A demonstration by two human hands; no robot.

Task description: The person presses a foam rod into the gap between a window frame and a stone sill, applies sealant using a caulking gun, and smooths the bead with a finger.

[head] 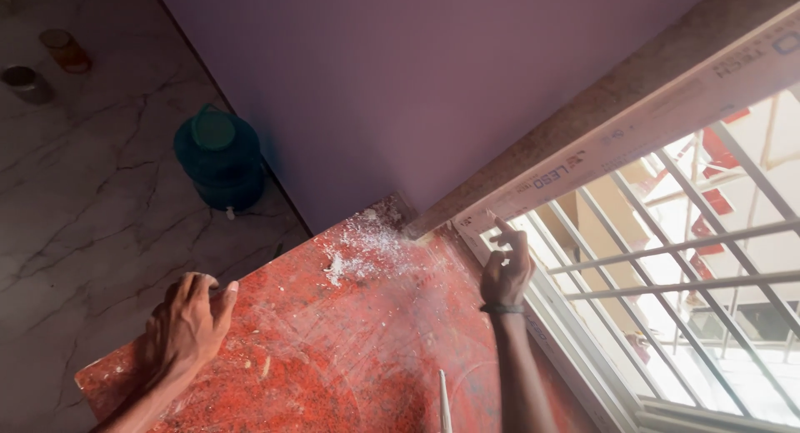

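Note:
My left hand (190, 323) rests on the left edge of a red speckled stone counter (333, 350), fingers curled over the rim, holding nothing. My right hand (506, 266) reaches up to the corner of a white window frame (633, 133), with the index finger raised and touching the frame's lower corner. Nothing shows in that hand; a dark band circles its wrist. White dust and chips (367, 245) lie on the counter in the corner near the frame.
A metal window grille (692, 258) fills the right side. A mauve wall (400, 83) rises behind the counter. Below on the marble floor stand a teal water container (218, 158) and two small jars (46, 62). A thin white strip (444, 404) lies on the counter.

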